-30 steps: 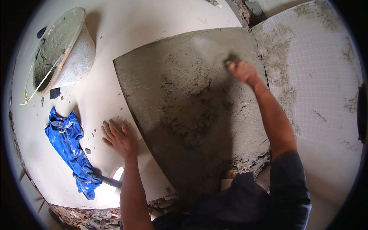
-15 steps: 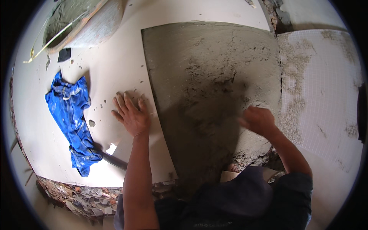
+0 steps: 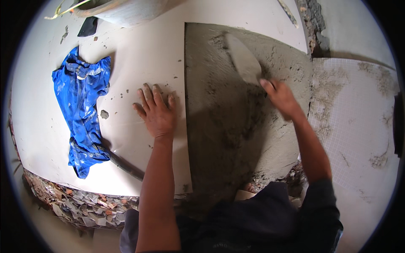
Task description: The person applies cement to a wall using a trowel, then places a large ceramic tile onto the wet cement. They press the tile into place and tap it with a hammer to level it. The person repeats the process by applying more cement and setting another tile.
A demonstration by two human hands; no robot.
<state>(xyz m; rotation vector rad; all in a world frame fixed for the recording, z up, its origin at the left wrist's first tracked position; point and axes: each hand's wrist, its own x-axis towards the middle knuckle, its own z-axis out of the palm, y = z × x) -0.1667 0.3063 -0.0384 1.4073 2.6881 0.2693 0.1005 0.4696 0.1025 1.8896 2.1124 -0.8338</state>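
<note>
My right hand (image 3: 282, 99) is closed round the handle of a pointed trowel (image 3: 243, 60), whose blade reaches away to the upper left. The blade lies over the far part of a grey wet mortar bed (image 3: 206, 90), its surface partly smooth and partly rough and pitted. Fingers spread, my left hand (image 3: 160, 117) rests flat on a large white tile (image 3: 139, 55), close to the edge where tile and mortar meet. The trowel's handle is mostly hidden inside my fist.
On the left a crumpled blue plastic bag (image 3: 82, 109) lies beside a dark rod (image 3: 126, 168). A mortar bucket (image 3: 130, 10) stands far left, near a black scrap (image 3: 87, 27). To the right lies a mortar-smeared tile with a grid pattern (image 3: 350, 109). Broken rubble (image 3: 84, 209) borders the near left.
My right hand has moved farther away over the mortar, and the trowel blade now shows plainly. My left hand stays flat on the tile. The whole view has shifted somewhat.
</note>
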